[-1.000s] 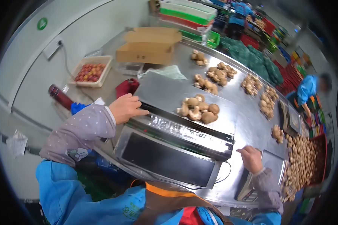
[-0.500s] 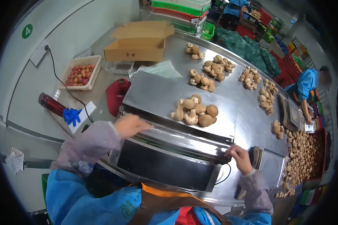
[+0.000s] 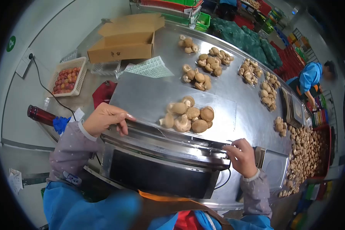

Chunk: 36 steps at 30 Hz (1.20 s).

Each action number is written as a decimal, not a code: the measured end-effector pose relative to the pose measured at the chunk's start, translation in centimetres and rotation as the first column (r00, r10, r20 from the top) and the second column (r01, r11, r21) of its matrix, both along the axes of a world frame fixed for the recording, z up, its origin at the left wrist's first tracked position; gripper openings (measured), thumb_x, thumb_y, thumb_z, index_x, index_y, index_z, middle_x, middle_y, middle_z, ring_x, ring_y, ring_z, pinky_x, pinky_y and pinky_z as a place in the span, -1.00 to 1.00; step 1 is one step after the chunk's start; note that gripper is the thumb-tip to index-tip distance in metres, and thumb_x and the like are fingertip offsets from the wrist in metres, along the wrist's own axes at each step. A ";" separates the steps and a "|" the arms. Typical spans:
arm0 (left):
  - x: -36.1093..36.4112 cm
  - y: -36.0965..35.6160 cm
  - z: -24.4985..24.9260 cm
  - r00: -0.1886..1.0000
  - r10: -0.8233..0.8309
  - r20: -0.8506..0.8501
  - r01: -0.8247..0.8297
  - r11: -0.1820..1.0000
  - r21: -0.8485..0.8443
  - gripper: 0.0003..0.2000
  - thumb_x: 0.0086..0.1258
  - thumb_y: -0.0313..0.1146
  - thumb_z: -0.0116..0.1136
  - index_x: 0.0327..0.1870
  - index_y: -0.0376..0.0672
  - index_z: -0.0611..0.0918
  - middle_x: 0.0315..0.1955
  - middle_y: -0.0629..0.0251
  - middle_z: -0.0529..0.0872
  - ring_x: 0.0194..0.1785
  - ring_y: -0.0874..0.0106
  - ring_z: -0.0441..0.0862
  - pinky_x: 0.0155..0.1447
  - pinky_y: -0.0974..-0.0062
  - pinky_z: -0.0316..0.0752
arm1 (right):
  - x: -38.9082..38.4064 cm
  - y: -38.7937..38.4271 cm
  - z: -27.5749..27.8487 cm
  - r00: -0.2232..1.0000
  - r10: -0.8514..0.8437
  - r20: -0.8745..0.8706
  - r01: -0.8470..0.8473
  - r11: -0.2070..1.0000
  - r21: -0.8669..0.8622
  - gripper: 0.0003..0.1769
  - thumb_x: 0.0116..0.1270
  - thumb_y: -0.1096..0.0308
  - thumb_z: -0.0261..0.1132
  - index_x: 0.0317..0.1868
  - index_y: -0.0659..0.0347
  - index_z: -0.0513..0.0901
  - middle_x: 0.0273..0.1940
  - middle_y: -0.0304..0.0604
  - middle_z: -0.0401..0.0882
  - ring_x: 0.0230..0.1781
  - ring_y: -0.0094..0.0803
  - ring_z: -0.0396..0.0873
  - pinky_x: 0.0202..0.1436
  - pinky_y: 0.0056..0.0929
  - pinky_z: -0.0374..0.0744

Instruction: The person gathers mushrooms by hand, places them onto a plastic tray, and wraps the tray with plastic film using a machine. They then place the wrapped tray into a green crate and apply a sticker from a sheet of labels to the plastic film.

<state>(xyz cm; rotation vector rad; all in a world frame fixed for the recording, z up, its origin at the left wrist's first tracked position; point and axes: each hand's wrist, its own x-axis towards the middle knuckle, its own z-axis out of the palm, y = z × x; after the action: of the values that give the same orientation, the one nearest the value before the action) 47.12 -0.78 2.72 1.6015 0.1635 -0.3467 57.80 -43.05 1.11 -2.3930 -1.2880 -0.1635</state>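
Observation:
A wrapping machine with a metal plate (image 3: 142, 92), a shiny roller bar (image 3: 172, 150) and a black front panel (image 3: 157, 174) lies in front of me. Clear plastic film (image 3: 161, 133) runs along the bar and is hard to see. My left hand (image 3: 105, 120) pinches the film's edge at the bar's left end, its lower fingers curled. At the right end my right hand (image 3: 242, 157) is closed with thumb and forefinger on the film. Just beyond the bar, a cluster of shiitake mushrooms (image 3: 191, 114) rests on the plate; any tray under it is hidden.
Several more mushroom piles (image 3: 198, 78) lie on the steel table, with a large heap (image 3: 304, 153) at right. A scale (image 3: 274, 168) stands by my right hand. At left are a cardboard box (image 3: 122, 46), a fruit basket (image 3: 80, 78) and a flask (image 3: 40, 115). A co-worker (image 3: 308, 80) works far right.
My left hand has shifted left and towards the back edge of the bar, its fingers now pinched. The right hand stays at the bar's right end. The whole view has shifted slightly.

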 end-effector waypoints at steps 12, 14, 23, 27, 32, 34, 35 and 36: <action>-0.4 -0.9 -0.8 0.999 0.037 0.024 -0.038 0.997 0.064 -0.69 0.47 -0.27 -0.08 0.02 -0.30 0.58 -0.48 0.18 0.69 -0.48 0.50 0.64 -0.37 0.68 0.45 | -0.2 2.0 -5.6 0.846 0.054 -0.530 0.093 0.964 0.247 -0.94 0.15 0.51 0.19 -0.37 0.16 0.54 -0.28 -0.20 0.57 -0.35 -0.40 0.54 -0.31 -0.44 0.54; -0.6 -1.0 -1.4 0.999 -0.002 0.052 -0.003 0.995 0.096 -0.66 0.49 -0.25 -0.13 0.13 -0.26 0.52 -0.43 0.19 0.70 -0.46 0.51 0.64 -0.33 0.68 0.48 | 0.2 1.4 -5.2 0.405 0.091 -0.910 0.520 0.795 0.311 -0.92 0.38 0.45 0.03 -0.33 0.19 0.39 -0.20 -0.06 0.63 -0.37 -0.50 0.57 -0.29 -0.51 0.58; -0.8 -1.1 -2.5 0.995 -0.009 0.099 0.001 0.996 0.085 -0.67 0.50 -0.25 -0.13 0.10 -0.25 0.54 -0.42 0.18 0.70 -0.48 0.50 0.65 -0.34 0.68 0.49 | -1.2 2.5 -2.2 0.982 -0.097 -0.161 0.113 0.989 0.092 -0.67 -0.12 0.49 0.39 -0.25 0.11 0.59 -0.33 -0.19 0.47 -0.31 -0.25 0.53 -0.32 -0.35 0.52; -0.7 -1.5 -2.5 0.995 0.010 0.102 -0.020 0.996 0.089 -0.66 0.49 -0.24 -0.12 0.11 -0.25 0.53 -0.42 0.18 0.70 -0.48 0.50 0.64 -0.35 0.69 0.48 | -0.3 2.8 -4.9 0.988 -0.079 -0.135 0.069 0.995 -0.077 -0.81 0.02 0.51 0.31 -0.29 0.17 0.57 -0.31 -0.17 0.48 -0.34 -0.31 0.52 -0.29 -0.37 0.52; -1.2 -2.0 -3.0 0.997 0.024 0.070 -0.029 0.998 0.062 -0.66 0.49 -0.22 -0.12 0.14 -0.18 0.53 -0.35 0.18 0.70 -0.47 0.57 0.62 -0.35 0.72 0.45 | 0.0 1.8 -4.4 0.460 0.065 -0.886 0.594 0.719 0.362 -0.93 0.40 0.42 0.02 -0.27 0.21 0.37 -0.20 -0.01 0.60 -0.46 -0.43 0.60 -0.34 -0.50 0.61; -1.1 -2.5 -2.9 0.999 -0.011 0.053 0.009 0.999 0.047 -0.66 0.50 -0.23 -0.16 0.10 -0.24 0.54 -0.32 0.16 0.69 -0.42 0.54 0.63 -0.31 0.67 0.48 | -0.3 2.0 -3.8 0.433 0.082 -0.898 0.641 0.672 0.371 -0.94 0.41 0.41 0.00 -0.24 0.20 0.34 -0.24 0.02 0.60 -0.46 -0.42 0.61 -0.34 -0.48 0.62; -1.3 -2.4 -2.6 0.998 -0.013 0.055 0.010 0.999 0.050 -0.66 0.50 -0.23 -0.16 0.10 -0.24 0.54 -0.32 0.16 0.69 -0.42 0.54 0.63 -0.31 0.67 0.48 | -0.4 1.8 -3.8 0.427 0.087 -0.900 0.663 0.647 0.378 -0.92 0.44 0.38 -0.02 -0.21 0.19 0.33 -0.29 -0.02 0.58 -0.46 -0.40 0.61 -0.37 -0.48 0.61; -1.7 -2.3 -2.2 0.997 -0.075 -0.022 0.076 0.996 0.056 -0.66 0.51 -0.24 -0.17 0.06 -0.28 0.56 -0.32 0.16 0.70 -0.40 0.52 0.64 -0.28 0.65 0.49 | -0.6 1.4 -3.7 0.422 0.091 -0.902 0.684 0.621 0.383 -0.90 0.46 0.34 -0.03 -0.18 0.18 0.33 -0.34 -0.05 0.57 -0.46 -0.37 0.62 -0.40 -0.49 0.61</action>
<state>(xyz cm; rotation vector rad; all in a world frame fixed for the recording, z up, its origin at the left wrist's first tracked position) 45.47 -3.12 0.49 1.6635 0.1287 -0.4198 57.23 -41.62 -2.62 -1.5190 -0.1103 0.3667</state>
